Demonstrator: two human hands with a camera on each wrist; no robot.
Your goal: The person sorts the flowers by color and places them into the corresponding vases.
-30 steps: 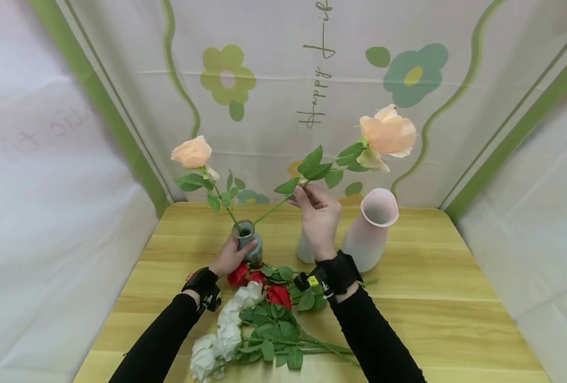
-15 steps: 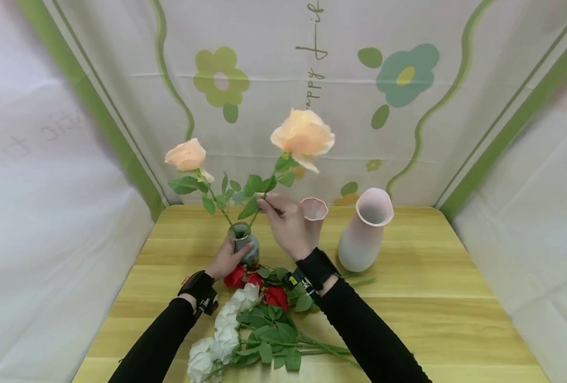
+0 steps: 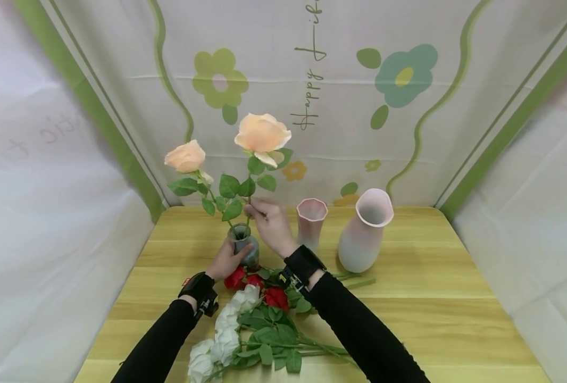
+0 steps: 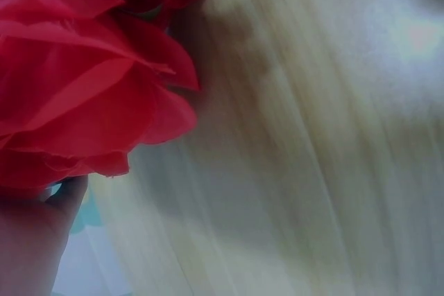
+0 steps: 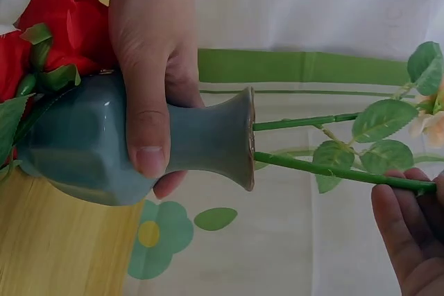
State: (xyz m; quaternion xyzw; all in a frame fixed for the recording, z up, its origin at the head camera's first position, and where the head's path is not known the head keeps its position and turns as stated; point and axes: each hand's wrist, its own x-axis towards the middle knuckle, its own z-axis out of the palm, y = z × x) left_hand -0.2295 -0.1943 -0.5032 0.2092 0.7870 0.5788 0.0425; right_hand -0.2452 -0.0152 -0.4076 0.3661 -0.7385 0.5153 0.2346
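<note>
Spanning the rear, a white fabric backdrop (image 3: 264, 26) with printed flowers stands behind a yellow wood-grain tabletop (image 3: 432, 298). A bunch of white flowers (image 3: 227, 340) with green leaves lies at the near side, stems extending right. A bunch of red roses (image 3: 276, 298) lies just beyond it. Two long-stemmed peach roses stand above: the left rose (image 3: 186, 156) leans left; the right rose (image 3: 263, 133) is nearly upright. A tall, round-bodied, pink-to-white vase (image 3: 364, 242) stands at right; a slimmer faceted pink vase (image 3: 309, 229) stands beside it, apart. Both peach stems enter the mouth of a small blue-grey glazed vase (image 5: 90, 143), located left of the other vases, behind the red roses. The left hand (image 3: 226, 260) grips this vase's body. The right hand (image 3: 274, 226) pinches the right rose's green stem (image 5: 340, 171) above the rim.
</note>
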